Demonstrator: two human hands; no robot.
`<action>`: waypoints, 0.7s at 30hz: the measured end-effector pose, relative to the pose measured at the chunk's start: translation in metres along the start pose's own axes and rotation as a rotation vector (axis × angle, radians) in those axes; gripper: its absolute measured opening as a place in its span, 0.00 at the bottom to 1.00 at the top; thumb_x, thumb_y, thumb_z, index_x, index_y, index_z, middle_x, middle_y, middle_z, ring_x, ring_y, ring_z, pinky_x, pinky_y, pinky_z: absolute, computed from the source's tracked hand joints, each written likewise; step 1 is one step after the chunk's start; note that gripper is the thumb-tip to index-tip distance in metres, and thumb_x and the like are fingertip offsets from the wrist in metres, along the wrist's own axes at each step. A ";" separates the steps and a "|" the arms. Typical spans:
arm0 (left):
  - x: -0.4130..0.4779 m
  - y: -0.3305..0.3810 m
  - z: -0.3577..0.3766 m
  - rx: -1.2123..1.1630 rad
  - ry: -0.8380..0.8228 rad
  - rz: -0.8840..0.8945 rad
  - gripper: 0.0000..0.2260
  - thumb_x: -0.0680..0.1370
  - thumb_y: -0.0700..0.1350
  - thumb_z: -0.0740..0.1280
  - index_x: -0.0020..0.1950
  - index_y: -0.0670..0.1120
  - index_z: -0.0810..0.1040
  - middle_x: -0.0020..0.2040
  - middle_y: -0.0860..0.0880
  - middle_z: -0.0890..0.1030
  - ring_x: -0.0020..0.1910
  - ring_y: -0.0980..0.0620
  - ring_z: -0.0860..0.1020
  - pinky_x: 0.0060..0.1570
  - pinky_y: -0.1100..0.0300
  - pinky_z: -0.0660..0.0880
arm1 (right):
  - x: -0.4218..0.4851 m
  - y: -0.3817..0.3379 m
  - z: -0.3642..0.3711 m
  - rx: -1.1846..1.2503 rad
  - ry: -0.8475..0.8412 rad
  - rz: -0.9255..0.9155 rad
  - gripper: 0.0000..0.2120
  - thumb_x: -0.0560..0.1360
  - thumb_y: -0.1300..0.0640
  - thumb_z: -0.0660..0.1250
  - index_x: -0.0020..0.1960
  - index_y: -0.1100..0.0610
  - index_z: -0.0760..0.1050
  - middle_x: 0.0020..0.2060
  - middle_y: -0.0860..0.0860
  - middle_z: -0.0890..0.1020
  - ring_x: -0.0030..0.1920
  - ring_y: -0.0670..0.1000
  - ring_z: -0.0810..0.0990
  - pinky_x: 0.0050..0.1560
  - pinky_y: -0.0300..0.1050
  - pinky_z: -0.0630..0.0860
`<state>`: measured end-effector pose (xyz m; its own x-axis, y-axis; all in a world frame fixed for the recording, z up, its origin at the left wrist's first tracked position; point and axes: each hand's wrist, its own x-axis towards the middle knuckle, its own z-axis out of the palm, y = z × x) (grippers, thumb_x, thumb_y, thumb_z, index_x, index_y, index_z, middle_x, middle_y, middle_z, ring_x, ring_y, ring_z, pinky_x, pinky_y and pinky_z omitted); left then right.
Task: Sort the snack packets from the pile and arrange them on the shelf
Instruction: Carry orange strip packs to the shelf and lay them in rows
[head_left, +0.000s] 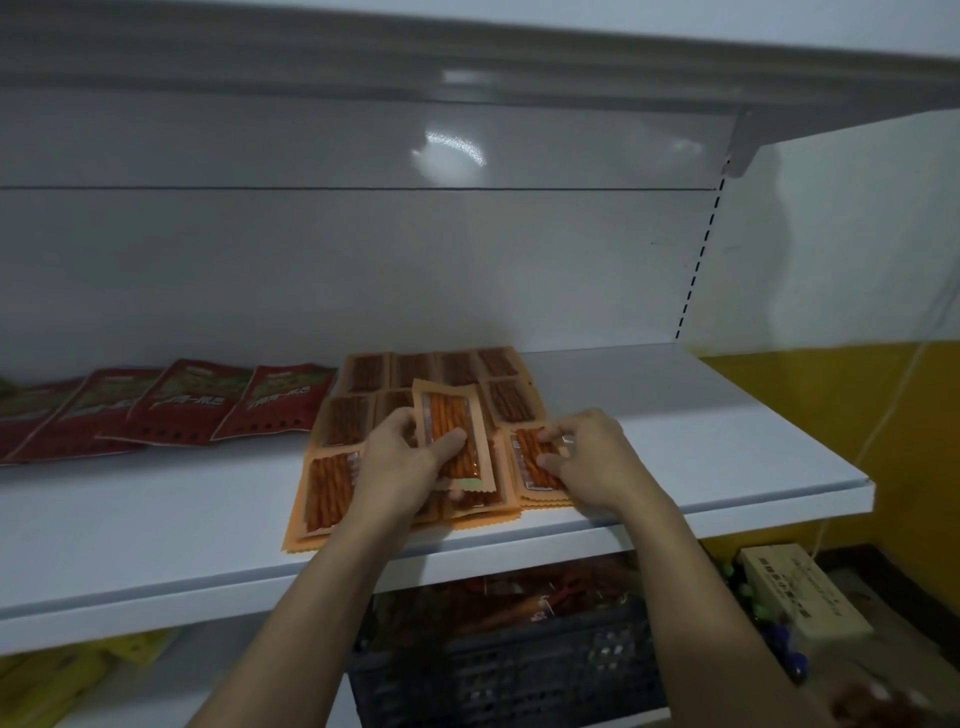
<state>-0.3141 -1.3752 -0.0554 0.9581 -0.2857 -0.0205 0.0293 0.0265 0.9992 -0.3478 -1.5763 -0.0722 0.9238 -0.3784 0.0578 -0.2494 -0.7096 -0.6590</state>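
Mid-frame on the shelf (675, 441), a packet (451, 415), long axis pointing away, is gripped by the left hand (400, 460); the stack (530, 470) just right is pinched by the right hand (589, 457).

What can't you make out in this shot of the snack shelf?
Head view:
- Print on the red packets: blurred; the row is cut off by the left edge.
- Some orange packets in the middle: covered by the left hand and right hand.
- Contents of the crate: dark, hidden by the shelf and forearms.
- The yellow items: blurred, cut off at the bottom.
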 end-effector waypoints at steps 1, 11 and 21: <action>0.000 -0.001 0.001 -0.008 -0.006 -0.006 0.09 0.79 0.43 0.68 0.57 0.45 0.74 0.44 0.45 0.86 0.39 0.44 0.85 0.37 0.53 0.81 | 0.000 0.000 0.000 0.009 -0.019 0.008 0.13 0.76 0.54 0.71 0.60 0.48 0.78 0.60 0.52 0.74 0.51 0.48 0.80 0.52 0.42 0.80; 0.015 -0.002 0.002 -0.065 -0.014 -0.034 0.10 0.83 0.47 0.62 0.58 0.43 0.78 0.46 0.43 0.85 0.45 0.45 0.84 0.46 0.50 0.81 | -0.014 -0.053 0.003 0.394 -0.150 -0.188 0.17 0.77 0.49 0.69 0.66 0.44 0.73 0.51 0.45 0.83 0.47 0.43 0.82 0.44 0.40 0.79; 0.045 0.018 -0.060 0.213 0.170 0.161 0.11 0.79 0.47 0.69 0.60 0.47 0.80 0.50 0.50 0.84 0.44 0.53 0.82 0.43 0.56 0.79 | 0.046 -0.089 0.024 0.409 0.125 -0.269 0.16 0.70 0.63 0.75 0.52 0.46 0.80 0.49 0.46 0.83 0.51 0.49 0.81 0.50 0.37 0.77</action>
<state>-0.2533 -1.3297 -0.0404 0.9800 -0.1297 0.1507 -0.1694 -0.1485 0.9743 -0.2762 -1.5164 -0.0293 0.8917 -0.3001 0.3388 0.1499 -0.5104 -0.8468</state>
